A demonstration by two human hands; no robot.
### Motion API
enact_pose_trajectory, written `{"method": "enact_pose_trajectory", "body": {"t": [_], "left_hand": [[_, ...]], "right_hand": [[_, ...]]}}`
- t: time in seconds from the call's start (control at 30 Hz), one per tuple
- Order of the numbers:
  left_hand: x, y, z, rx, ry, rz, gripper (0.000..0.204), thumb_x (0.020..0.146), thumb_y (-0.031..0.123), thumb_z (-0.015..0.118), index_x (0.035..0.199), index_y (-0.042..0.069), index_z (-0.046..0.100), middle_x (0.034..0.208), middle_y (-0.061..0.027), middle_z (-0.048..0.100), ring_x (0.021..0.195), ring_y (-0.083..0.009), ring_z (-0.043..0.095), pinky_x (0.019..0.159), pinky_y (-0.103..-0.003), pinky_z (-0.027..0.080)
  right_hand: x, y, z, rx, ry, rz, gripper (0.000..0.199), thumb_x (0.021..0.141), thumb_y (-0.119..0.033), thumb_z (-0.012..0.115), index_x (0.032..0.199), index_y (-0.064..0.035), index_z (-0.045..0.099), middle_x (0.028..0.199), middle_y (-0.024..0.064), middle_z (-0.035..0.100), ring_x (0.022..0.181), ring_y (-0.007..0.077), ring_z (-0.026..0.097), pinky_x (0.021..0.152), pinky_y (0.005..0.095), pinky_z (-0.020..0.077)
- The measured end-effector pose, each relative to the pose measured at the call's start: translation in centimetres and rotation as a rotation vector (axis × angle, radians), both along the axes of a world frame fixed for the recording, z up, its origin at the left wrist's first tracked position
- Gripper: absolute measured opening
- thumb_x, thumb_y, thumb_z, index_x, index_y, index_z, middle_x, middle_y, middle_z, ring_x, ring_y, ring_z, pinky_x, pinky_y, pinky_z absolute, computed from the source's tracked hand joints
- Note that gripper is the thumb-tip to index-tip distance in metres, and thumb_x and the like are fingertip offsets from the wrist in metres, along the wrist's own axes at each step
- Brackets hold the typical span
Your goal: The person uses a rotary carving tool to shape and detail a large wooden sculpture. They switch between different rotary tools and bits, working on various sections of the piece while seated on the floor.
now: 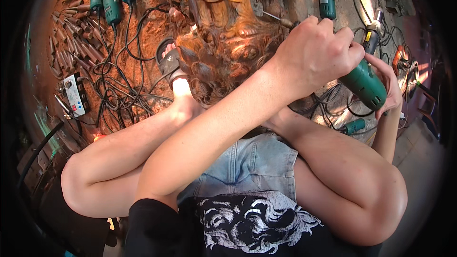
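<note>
Currently, power carving is judged to be the step in hand: a green rotary tool point(364, 84) is held at the right of the frame, its front end aimed toward the reddish wood carving point(219, 28) at upper centre. The tool tip is hidden behind the fist, so contact with the wood cannot be confirmed.

Left hand point(316, 54): closed in a full fist around the front of the tool body, forearm crossed diagonally up from lower left.
Right hand point(388, 88): partly curled, cupped under the rear end of the tool near the cord exit. Support grip, not a full clench.

Next move, as judged: steady two-handed guidance is needed, with the bit kept on the carving detail and the cord kept clear of the tangled cables point(128, 81) on the floor.

Also noted: spare green tools point(112, 0) at upper left, a row of wooden-handled chisels point(71, 33) beside them, a white control box point(75, 95) at left, and a sandalled foot point(171, 64) braced against the carving.
</note>
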State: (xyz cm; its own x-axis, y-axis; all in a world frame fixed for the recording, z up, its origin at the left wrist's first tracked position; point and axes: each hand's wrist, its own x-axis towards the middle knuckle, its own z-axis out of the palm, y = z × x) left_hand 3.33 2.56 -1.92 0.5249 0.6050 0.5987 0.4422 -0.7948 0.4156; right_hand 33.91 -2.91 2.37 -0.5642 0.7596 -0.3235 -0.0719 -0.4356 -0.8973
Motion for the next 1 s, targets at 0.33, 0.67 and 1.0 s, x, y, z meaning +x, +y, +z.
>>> {"method": "enact_pose_trajectory", "body": {"t": [0.33,0.67,1.0], "left_hand": [[-0.8,2.3,-2.4,0.033,-0.098,0.120,0.007,0.076,0.018,0.074,0.080,0.015,0.070,0.074,-0.0027,0.062,0.069,-0.0204,0.068,0.060,-0.035,0.054],[-0.5,2.8,-3.3,0.000,-0.181,0.197,0.009,0.074,0.018,0.075,0.079,0.014,0.070,0.074,-0.0020,0.062,0.069,-0.0196,0.067,0.061,-0.034,0.052],[-1.4,2.7,-2.5,-0.028,-0.064,0.171,0.011,0.075,0.017,0.076,0.084,0.014,0.071,0.077,-0.0018,0.062,0.071,-0.0191,0.068,0.064,-0.033,0.054]], "right_hand": [[-11.6,2.1,3.9,0.683,-1.085,-0.084,0.068,0.073,-0.025,0.096,0.132,-0.0038,0.072,0.112,0.0108,0.076,0.095,0.0175,0.070,0.087,0.0310,0.0554],[-11.7,3.6,3.4,0.763,-1.104,-0.022,0.069,0.073,-0.026,0.096,0.133,-0.0023,0.071,0.115,0.0111,0.077,0.095,0.0180,0.072,0.086,0.0300,0.0557],[-11.6,4.4,3.6,0.766,-1.074,0.025,0.068,0.073,-0.027,0.096,0.132,-0.0026,0.071,0.114,0.0119,0.077,0.098,0.0202,0.072,0.088,0.0326,0.0556]]}}
